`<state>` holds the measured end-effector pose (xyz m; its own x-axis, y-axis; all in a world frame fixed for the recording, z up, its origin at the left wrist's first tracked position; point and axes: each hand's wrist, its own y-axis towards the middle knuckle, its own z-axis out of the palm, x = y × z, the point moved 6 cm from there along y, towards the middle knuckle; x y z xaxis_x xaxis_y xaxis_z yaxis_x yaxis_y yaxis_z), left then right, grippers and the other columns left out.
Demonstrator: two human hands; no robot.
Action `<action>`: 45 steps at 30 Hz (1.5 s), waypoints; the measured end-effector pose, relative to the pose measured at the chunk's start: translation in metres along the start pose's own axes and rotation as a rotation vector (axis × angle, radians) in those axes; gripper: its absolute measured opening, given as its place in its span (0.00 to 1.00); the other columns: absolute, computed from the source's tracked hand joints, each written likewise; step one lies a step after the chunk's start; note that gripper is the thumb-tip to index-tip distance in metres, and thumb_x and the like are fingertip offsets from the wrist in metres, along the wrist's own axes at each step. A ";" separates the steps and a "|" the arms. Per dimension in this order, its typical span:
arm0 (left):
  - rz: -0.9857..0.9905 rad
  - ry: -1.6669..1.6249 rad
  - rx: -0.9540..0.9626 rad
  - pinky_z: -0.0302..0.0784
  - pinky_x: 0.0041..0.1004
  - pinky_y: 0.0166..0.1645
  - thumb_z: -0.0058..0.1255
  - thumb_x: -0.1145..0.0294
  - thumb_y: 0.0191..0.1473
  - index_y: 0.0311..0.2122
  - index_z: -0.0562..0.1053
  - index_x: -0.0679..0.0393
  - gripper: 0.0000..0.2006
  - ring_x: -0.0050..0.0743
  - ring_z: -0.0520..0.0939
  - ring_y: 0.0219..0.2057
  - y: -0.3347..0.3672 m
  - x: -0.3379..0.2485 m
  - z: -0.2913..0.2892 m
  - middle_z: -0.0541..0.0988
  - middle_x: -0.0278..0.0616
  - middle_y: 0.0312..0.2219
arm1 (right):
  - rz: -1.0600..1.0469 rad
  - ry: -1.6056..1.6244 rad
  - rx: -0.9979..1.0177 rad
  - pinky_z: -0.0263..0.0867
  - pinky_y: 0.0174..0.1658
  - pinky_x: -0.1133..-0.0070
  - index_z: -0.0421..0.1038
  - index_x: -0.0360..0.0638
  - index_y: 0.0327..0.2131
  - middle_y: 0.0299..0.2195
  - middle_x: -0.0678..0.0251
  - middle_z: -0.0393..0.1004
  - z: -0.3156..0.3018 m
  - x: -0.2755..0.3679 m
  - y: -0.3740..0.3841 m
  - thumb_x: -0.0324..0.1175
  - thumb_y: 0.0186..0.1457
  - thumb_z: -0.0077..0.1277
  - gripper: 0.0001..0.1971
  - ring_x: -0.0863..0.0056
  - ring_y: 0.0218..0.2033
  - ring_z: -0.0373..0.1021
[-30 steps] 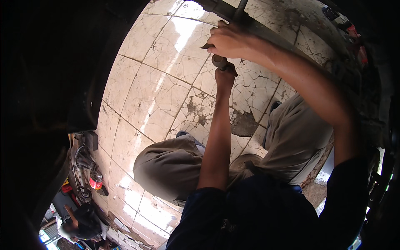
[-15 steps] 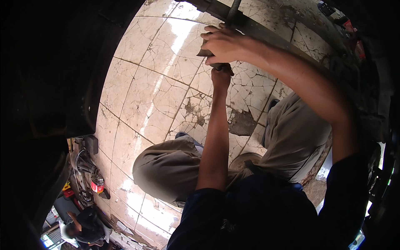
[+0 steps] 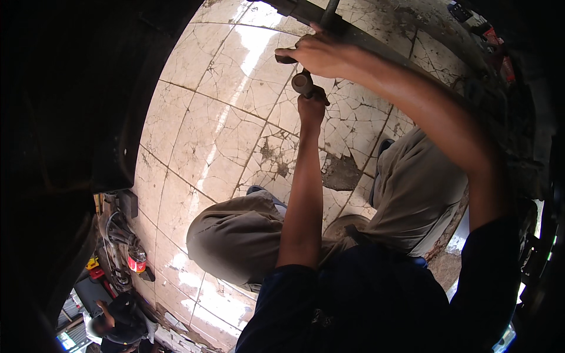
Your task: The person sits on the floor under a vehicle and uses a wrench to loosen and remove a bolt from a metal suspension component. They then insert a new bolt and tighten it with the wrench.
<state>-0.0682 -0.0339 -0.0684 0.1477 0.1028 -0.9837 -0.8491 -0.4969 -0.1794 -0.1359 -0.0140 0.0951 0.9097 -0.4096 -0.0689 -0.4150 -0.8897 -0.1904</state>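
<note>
Lateral passage: over the tiled floor [image 3: 182, 112], left of the left hand [image 3: 311, 108]. Far limit: dark metal beam [image 3: 374, 44] and rod [image 3: 331, 9]. Right limit: right forearm [image 3: 406, 88], crossing diagonally. Gap between forearms: narrows toward far end. Near-left obstruction: bent left knee [image 3: 215, 241].

Grey-brown tool [image 3: 302, 83], cream gridded tiles [image 3: 182, 126], khaki trousers [image 3: 235, 238]

Matt, metal-looking tool [image 3: 302, 83], cracked tiles [image 3: 188, 117]
</note>
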 end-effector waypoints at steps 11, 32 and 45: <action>-0.012 -0.063 0.000 0.71 0.29 0.30 0.32 0.79 0.45 0.22 0.69 0.62 0.10 0.29 0.74 0.20 -0.002 -0.006 0.006 0.72 0.40 0.18 | -0.093 0.120 -0.106 0.59 0.56 0.64 0.71 0.47 0.50 0.46 0.66 0.76 0.007 -0.012 0.002 0.17 0.48 0.46 0.24 0.68 0.51 0.69; -0.015 -0.039 0.003 0.71 0.29 0.30 0.35 0.78 0.46 0.23 0.70 0.63 0.09 0.29 0.75 0.22 -0.001 -0.004 0.000 0.73 0.40 0.19 | -0.091 0.108 0.044 0.66 0.54 0.72 0.75 0.39 0.43 0.43 0.60 0.76 0.006 0.007 0.007 0.15 0.44 0.46 0.20 0.63 0.51 0.69; -0.018 -0.084 -0.007 0.71 0.27 0.30 0.37 0.78 0.45 0.22 0.71 0.63 0.08 0.27 0.74 0.22 0.000 -0.002 0.003 0.74 0.39 0.19 | -0.067 0.047 -0.014 0.68 0.53 0.72 0.75 0.41 0.44 0.43 0.63 0.75 0.007 0.000 0.005 0.18 0.49 0.45 0.18 0.65 0.50 0.69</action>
<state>-0.0698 -0.0310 -0.0665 0.1195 0.1837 -0.9757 -0.8428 -0.5006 -0.1975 -0.1378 -0.0174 0.0869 0.9339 -0.3574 -0.0097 -0.3532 -0.9181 -0.1797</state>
